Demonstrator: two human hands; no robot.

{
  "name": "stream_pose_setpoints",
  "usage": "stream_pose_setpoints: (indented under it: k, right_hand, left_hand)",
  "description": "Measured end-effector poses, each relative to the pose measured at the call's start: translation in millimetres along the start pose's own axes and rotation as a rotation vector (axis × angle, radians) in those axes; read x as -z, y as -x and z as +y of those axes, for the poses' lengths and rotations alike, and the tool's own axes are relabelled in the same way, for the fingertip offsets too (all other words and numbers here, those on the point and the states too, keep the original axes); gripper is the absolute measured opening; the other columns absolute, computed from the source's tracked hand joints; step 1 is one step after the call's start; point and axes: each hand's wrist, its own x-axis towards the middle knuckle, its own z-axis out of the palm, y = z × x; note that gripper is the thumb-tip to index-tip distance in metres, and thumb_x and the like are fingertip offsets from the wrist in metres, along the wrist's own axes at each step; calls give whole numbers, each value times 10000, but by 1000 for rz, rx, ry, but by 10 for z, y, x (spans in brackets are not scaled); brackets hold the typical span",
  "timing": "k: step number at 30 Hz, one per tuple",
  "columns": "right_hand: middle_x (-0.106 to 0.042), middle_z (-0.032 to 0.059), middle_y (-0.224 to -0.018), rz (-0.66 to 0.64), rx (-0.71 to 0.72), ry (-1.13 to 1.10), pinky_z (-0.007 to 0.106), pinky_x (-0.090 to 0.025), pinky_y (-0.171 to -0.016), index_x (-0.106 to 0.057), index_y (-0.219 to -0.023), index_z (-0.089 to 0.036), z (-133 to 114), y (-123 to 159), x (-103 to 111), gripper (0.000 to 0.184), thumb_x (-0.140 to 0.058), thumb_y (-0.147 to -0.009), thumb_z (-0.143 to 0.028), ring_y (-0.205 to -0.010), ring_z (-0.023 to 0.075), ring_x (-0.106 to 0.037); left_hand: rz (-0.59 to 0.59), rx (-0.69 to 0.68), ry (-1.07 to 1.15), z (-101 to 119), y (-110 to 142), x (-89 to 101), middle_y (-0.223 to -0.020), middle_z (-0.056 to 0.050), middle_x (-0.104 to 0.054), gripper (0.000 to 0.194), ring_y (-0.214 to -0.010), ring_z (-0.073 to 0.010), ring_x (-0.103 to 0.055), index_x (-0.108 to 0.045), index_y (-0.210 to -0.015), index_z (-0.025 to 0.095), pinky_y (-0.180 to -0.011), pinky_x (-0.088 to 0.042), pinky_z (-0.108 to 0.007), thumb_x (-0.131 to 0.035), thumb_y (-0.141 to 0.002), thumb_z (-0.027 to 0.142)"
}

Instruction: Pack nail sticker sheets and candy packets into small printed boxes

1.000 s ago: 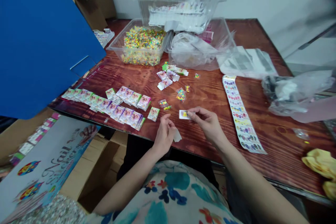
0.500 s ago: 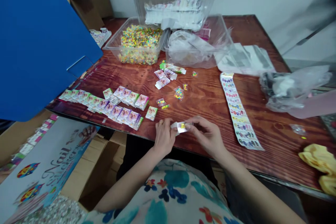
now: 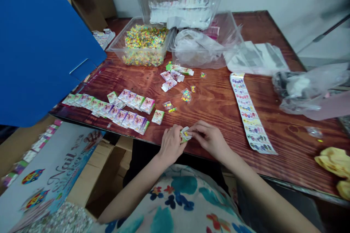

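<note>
My left hand is closed around a small printed box at the table's front edge. At the box's open end lies a small clear packet with yellow pieces, partly inside it. The fingertips of my right hand pinch the packet's edge against that opening. Left of my hands one closed small box lies alone, near rows of similar boxes. Beyond my hands are several loose candy packets and several unfilled-looking boxes.
A clear tub of colourful packets and a stacked tub of white cards stand at the back. A strip of nail stickers lies right. A blue panel blocks the left; an open carton sits below the table.
The small box has tilted in my left hand, showing its printed side. My right fingers have moved left, bringing the packet from beside the box into its opening.
</note>
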Motion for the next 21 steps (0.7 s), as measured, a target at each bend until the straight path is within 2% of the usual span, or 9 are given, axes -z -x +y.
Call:
stream_pose_setpoints:
  k: [3, 6, 8, 10, 12, 14, 16, 19, 21]
  right_hand:
    - [-606, 66, -836, -14, 32, 34, 301, -512, -685, -748, -878, -223, -9, -13, -10, 179, -577, -889, -274, -766, 185, -613]
    - [-619, 81, -938, -86, 108, 35, 296, -524, -731, -731, -998, -233, -62, -20, 0, 278, -478, -906, -162, -852, 187, -629]
    - [-644, 86, -989, -113, 118, 56, 303, -527, -751, -702, -1078, -243, -88, -26, 3, 363, -424, -895, -97, -887, 190, -637]
    - [-678, 71, -930, -91, 108, 82, 353, -524, -813, -694, -1072, -248, -99, -32, -12, 336, -461, -881, -101, -865, 201, -645]
    - [-700, 44, -862, -38, 99, 89, 451, -471, -954, -694, -1037, -255, -106, -34, -46, 285, -510, -866, -120, -833, 205, -656]
    - [-716, 22, -899, -3, 97, 60, 533, -345, -1087, -676, -1065, -273, -124, -26, -81, 308, -494, -871, -119, -850, 195, -671]
    - [-720, 12, -968, -17, 77, -12, 549, -270, -1137, -623, -1176, -299, -149, -10, -97, 365, -455, -898, -132, -891, 185, -679]
    - [-717, 19, -949, -51, 21, -190, 500, -363, -1091, -536, -1290, -307, -163, 22, -73, 379, -484, -926, -215, -896, 188, -677]
    - [-698, 38, -949, 33, -9, -268, 449, -442, -1013, -551, -1271, -294, -145, 40, -54, 370, -562, -902, -268, -914, 202, -658]
  left_hand:
    - [-19, 113, 84, 11, 1, -8, -1002, -63, -654, 388, -912, -253, -645, -460, -1119, 222, -776, -478, -366, -658, -794, 298]
    - [12, 235, 179, 27, -12, -38, -954, -36, -681, 420, -868, -238, -669, -494, -1081, 241, -730, -492, -325, -714, -746, 366]
    - [40, 263, 222, 41, -17, -60, -927, -25, -687, 417, -849, -231, -673, -509, -1036, 246, -727, -495, -317, -739, -717, 385]
    - [57, 252, 242, 58, -15, -77, -915, -22, -688, 387, -860, -228, -672, -513, -997, 246, -736, -495, -314, -739, -713, 381]
    - [68, 254, 251, 77, -11, -82, -901, -25, -684, 355, -873, -233, -670, -507, -961, 243, -743, -494, -316, -732, -713, 360]
    - [76, 287, 273, 89, -11, -68, -874, -29, -678, 346, -854, -241, -670, -496, -943, 239, -730, -495, -324, -727, -709, 348]
    - [87, 324, 320, 91, -15, -37, -859, -24, -670, 355, -825, -239, -666, -486, -955, 241, -715, -493, -327, -723, -709, 339]
    - [110, 308, 434, 82, -15, 14, -901, -12, -655, 410, -815, -208, -652, -469, -1019, 245, -720, -485, -311, -723, -702, 303]
    - [131, 257, 548, 81, -12, 30, -927, -10, -638, 444, -811, -180, -636, -449, -1066, 238, -719, -481, -288, -711, -711, 284]
